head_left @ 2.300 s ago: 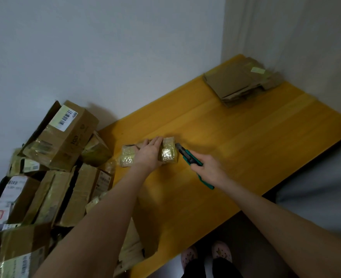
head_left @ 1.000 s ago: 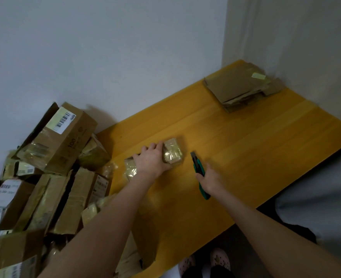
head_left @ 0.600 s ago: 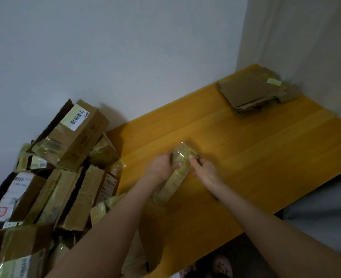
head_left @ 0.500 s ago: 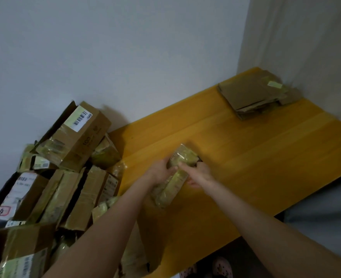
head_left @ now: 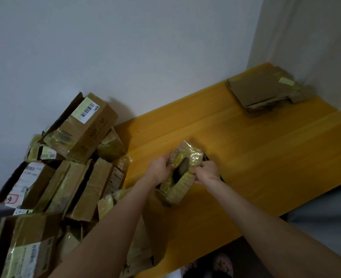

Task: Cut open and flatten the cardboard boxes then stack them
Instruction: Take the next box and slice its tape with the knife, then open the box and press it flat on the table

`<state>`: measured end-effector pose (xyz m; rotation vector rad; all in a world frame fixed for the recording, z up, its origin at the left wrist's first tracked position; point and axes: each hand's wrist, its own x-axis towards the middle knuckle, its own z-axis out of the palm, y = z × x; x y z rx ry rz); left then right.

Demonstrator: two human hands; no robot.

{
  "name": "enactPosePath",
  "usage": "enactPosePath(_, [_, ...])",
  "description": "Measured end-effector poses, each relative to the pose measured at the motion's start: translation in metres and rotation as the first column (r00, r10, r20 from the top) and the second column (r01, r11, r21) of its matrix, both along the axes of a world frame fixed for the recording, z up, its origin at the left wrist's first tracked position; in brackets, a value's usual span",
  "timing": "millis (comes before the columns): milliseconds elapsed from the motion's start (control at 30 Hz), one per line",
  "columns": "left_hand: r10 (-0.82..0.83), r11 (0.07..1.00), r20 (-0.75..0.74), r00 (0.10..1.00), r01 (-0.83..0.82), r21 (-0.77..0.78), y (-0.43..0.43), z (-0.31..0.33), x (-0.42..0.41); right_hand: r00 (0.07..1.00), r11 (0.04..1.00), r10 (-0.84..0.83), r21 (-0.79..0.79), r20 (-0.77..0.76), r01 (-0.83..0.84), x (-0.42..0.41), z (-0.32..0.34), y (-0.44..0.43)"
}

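Observation:
A small cardboard box (head_left: 182, 173) wrapped in yellowish tape is held just above the yellow wooden table (head_left: 256, 157). A dark slit gapes along its top seam. My left hand (head_left: 161, 169) grips the box's left side and my right hand (head_left: 206, 172) grips its right side. The green utility knife (head_left: 222, 178) lies on the table, mostly hidden behind my right hand. A stack of flattened cardboard (head_left: 266, 93) lies in the far right corner of the table.
A heap of taped, labelled cardboard boxes (head_left: 65, 167) fills the space left of the table, some leaning on its edge. White walls close the far side and right. The table's front edge runs diagonally, with slippered feet (head_left: 219, 263) below it.
My right hand set the knife down on the table and joined my left hand on the small box. The box was lifted and turned, and its top seam now gapes.

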<state>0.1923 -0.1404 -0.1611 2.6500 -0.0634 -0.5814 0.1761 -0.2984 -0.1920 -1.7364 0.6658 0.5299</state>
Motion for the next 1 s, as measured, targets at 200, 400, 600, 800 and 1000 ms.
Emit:
enactPosePath(200, [-0.137,0.908,0.182,0.974,0.050,0.416,-0.024,0.016,-0.014,0.965,0.890,0.246,-0.414,0.087,-0.190,0.001,0.024,0.008])
enactPosePath(400, [-0.071,0.840,0.170,0.983,-0.033,0.541,-0.043,0.035,-0.010,0.921,0.762,0.378,-0.598,0.098,-0.249,-0.006,0.054,0.010])
enactPosePath(600, [-0.031,0.883,0.173,0.984,-0.054,0.466,-0.049,0.053,-0.012,0.880,0.661,0.457,-0.711,0.130,-0.238,-0.013,0.071,0.000])
enactPosePath(800, [0.090,0.959,0.193,0.977,-0.137,0.247,-0.042,0.074,-0.012,0.875,0.709,0.441,-0.676,0.202,-0.201,-0.009,0.080,-0.012])
enactPosePath(1000, [0.220,0.964,0.050,0.974,-0.209,-0.164,-0.034,0.096,-0.012,0.909,0.832,0.333,-0.531,0.250,-0.159,-0.004,0.078,-0.033])
